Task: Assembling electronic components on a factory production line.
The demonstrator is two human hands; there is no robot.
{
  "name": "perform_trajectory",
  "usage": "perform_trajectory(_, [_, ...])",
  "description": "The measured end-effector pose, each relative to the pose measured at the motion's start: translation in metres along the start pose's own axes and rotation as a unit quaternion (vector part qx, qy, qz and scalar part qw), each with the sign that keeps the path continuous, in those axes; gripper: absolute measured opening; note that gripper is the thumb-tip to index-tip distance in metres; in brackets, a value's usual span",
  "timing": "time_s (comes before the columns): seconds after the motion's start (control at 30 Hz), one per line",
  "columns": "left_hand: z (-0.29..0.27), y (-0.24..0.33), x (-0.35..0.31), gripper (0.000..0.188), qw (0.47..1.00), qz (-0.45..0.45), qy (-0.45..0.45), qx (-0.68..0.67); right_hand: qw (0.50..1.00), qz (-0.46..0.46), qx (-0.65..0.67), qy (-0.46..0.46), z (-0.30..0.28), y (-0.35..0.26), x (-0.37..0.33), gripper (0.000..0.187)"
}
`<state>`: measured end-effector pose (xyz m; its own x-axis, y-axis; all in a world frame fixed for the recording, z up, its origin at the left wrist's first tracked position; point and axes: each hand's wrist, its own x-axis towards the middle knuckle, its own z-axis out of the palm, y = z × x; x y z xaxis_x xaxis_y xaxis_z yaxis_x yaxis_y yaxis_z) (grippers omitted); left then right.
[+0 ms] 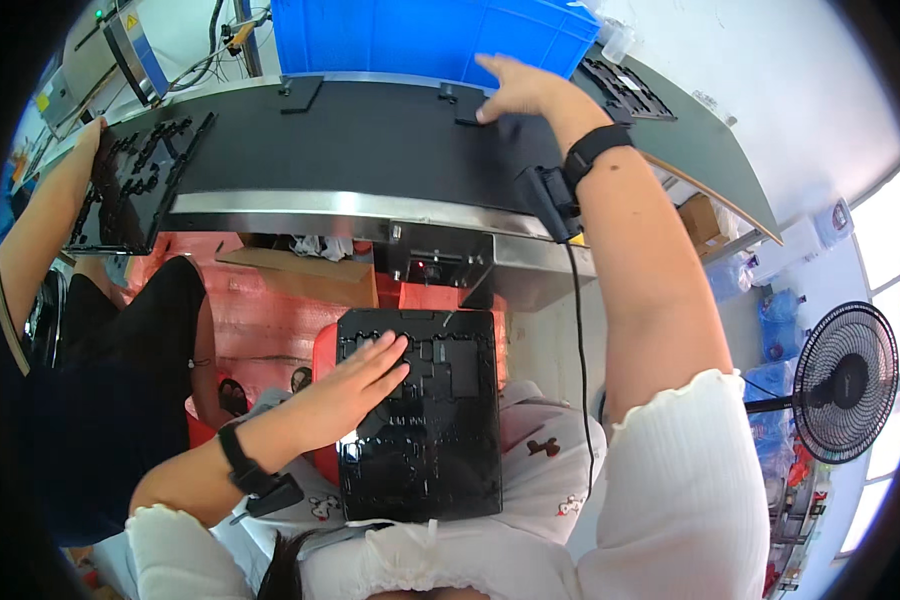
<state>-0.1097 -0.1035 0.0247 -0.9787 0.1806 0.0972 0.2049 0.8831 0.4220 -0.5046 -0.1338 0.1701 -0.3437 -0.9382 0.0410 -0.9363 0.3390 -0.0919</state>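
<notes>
On the lap, 1 black tray (430,460) with moulded recesses is being borne, its long sides running away from the body. Its upper left part is being covered by the left hand (355,392), which is being laid palm down with fingers straight and closed around nothing; the tray is thus lying beneath the fingers, not being gripped between them.

By the right hand (525,92), a reach is being made over the dark belt (370,140). Its thumb and fingers are being held apart. A small black piece (469,108) is being partly overlapped by the thumb tip; whether it is being touched cannot be told.

Farther left on the belt, 1 similar piece (298,95) is being left uncovered, well apart from both hands. Behind the belt, a blue bin (370,40) is being seen. At far left, another black tray (135,185) is being touched by a co-worker's hand (88,135).
</notes>
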Motion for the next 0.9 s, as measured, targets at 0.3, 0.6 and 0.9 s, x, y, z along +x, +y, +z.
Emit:
perform_trajectory(0.3, [-0.179, -0.149, 0.126, 0.061, 0.893, -0.099, 0.339, 0.280, 0.988, -0.046, -0.035, 0.143, -0.026, -0.004, -0.067, 0.032])
perform_trajectory(0.6, [-0.189, -0.138, 0.165, 0.067, 0.928, -0.289, 0.020, 0.233, 0.817, 0.093, 0.520, -0.231, 0.041, -0.110, -0.306, 0.029])
perform_trajectory(0.9, [-0.100, 0.033, 0.074, 0.066, 0.985, -0.054, 0.139, 0.086, 0.974, -0.040, 0.216, 0.055, 0.152, -0.148, -0.389, 0.037])
